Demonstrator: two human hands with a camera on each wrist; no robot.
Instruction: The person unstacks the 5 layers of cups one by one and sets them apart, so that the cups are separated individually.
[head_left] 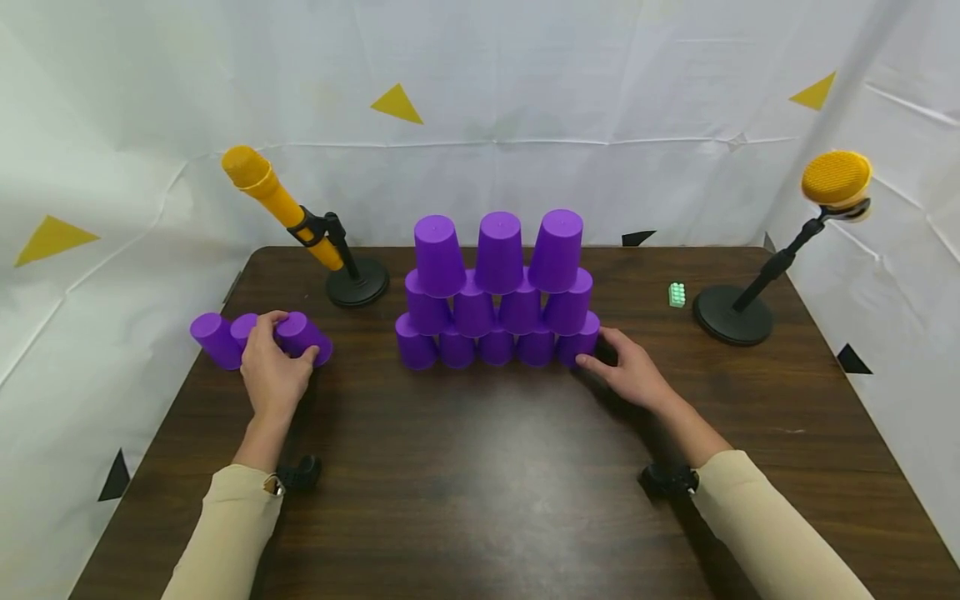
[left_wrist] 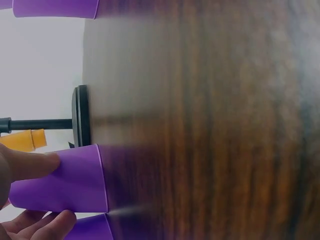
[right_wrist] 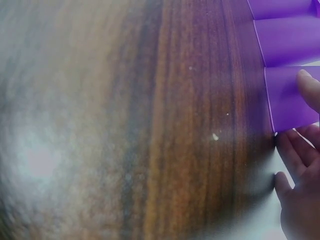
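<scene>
At the table's left, three purple cups stand upside down. My left hand (head_left: 273,367) grips the rightmost of them, a purple cup (head_left: 303,333), thumb on one side and fingers on the other. The left wrist view shows that cup (left_wrist: 75,182) with its rim down at the tabletop. In the centre rises a stack of upside-down cups: three on top (head_left: 499,250), with several in each row below. My right hand (head_left: 630,371) touches the bottom row's right-end cup (right_wrist: 290,105), thumb before its front, fingers extended along its outer side.
A yellow microphone (head_left: 273,192) on a black stand (head_left: 357,283) is behind the left cups. Another yellow microphone (head_left: 836,177) stands at the back right, beside a small green brick (head_left: 677,294). White sheeting (head_left: 525,67) surrounds the dark wooden table (head_left: 465,467).
</scene>
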